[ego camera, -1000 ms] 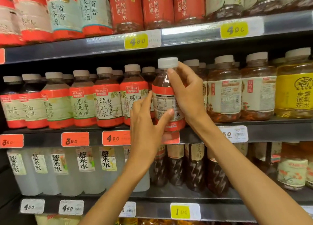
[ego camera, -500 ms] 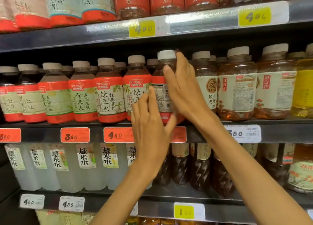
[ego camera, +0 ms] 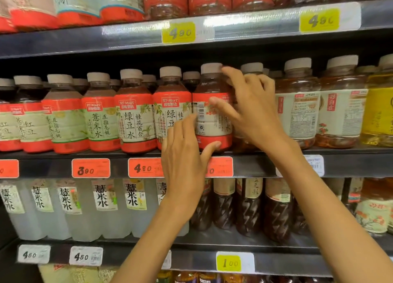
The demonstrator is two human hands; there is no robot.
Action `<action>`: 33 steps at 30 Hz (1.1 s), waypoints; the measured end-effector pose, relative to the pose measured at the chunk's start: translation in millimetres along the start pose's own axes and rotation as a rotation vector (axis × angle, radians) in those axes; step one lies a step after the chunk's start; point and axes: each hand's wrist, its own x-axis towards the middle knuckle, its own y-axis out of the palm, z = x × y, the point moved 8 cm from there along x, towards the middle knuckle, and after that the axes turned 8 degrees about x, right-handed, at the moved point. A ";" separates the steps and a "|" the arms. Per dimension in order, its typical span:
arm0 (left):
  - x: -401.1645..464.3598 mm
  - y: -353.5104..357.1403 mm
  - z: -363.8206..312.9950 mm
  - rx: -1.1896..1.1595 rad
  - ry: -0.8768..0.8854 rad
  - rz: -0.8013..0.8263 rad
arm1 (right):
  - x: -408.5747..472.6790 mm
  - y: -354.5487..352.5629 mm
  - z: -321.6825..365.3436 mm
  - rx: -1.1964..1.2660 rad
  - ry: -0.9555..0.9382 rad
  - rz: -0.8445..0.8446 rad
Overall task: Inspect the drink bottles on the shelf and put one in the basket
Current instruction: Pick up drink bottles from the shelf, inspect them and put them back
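A brown drink bottle (ego camera: 207, 123) with a red-and-white label and a pale cap stands upright on the middle shelf (ego camera: 255, 165), its barcode facing me. My right hand (ego camera: 253, 112) is at its right side with fingers spread; the index finger lies across the label. Lower left of the bottle is my left hand (ego camera: 182, 155), fingers apart, with the thumb tip touching the bottle's red bottom band. Neither hand wraps around the bottle. No basket is in view.
Matching red-labelled bottles (ego camera: 136, 116) stand in a tight row to the left, with larger amber bottles (ego camera: 297, 112) and a yellow one (ego camera: 380, 112) to the right. The upper shelf (ego camera: 127, 38) hangs close above the caps. Cloudy white bottles (ego camera: 102, 208) and dark bottles (ego camera: 251, 208) fill the shelf below.
The bottle, held up in front of the row a second ago, now stands on the shelf. My right hand has loosened from around it and both hands have spread their fingers.
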 end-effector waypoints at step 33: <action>-11.8 22.2 -60.1 -0.081 0.137 0.032 | -3.0 -37.2 -40.6 -0.205 0.098 -0.160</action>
